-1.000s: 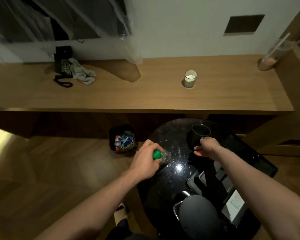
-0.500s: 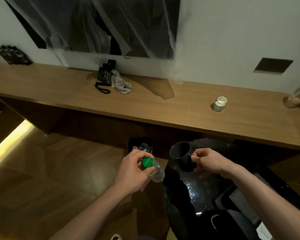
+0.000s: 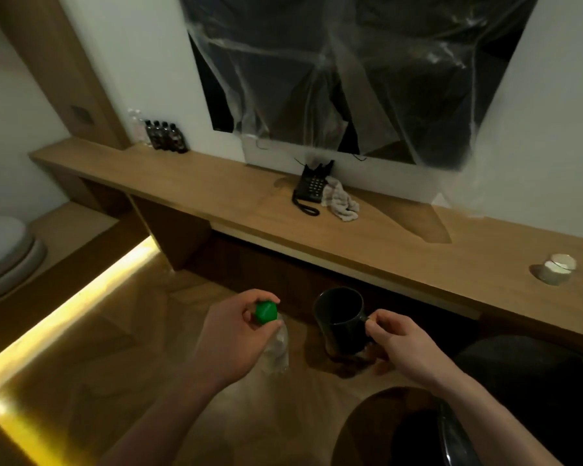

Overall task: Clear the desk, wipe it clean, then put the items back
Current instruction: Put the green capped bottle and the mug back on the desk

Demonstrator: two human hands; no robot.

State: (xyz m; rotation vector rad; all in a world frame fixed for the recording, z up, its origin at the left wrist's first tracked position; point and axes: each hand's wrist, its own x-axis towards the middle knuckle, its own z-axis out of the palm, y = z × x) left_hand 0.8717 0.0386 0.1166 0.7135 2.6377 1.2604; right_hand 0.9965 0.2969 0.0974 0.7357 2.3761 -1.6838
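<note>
While both hands hang over the floor short of the desk (image 3: 216, 196) edge, I count one clear bottle (image 3: 276, 348), green-capped, gripped at the neck by my left hand (image 3: 229, 334), and one dark mug (image 3: 340, 317), contents unclear, pinched by its handle in my right hand (image 3: 401, 344). Beyond them on the desk: one phone (image 3: 312, 186), one cloth (image 3: 340, 203), one candle jar (image 3: 556, 269), four small dark bottles (image 3: 165, 137).

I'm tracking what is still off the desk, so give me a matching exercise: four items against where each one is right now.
Items:
1. bottle
2. mug
3. cloth
4. candle jar

Places:
A. on the desk, beside the telephone
B. held by the right hand
C. on the desk, far right
D. held by the left hand

Pairs: 1-D, 2-B, 3-A, 4-C
</note>
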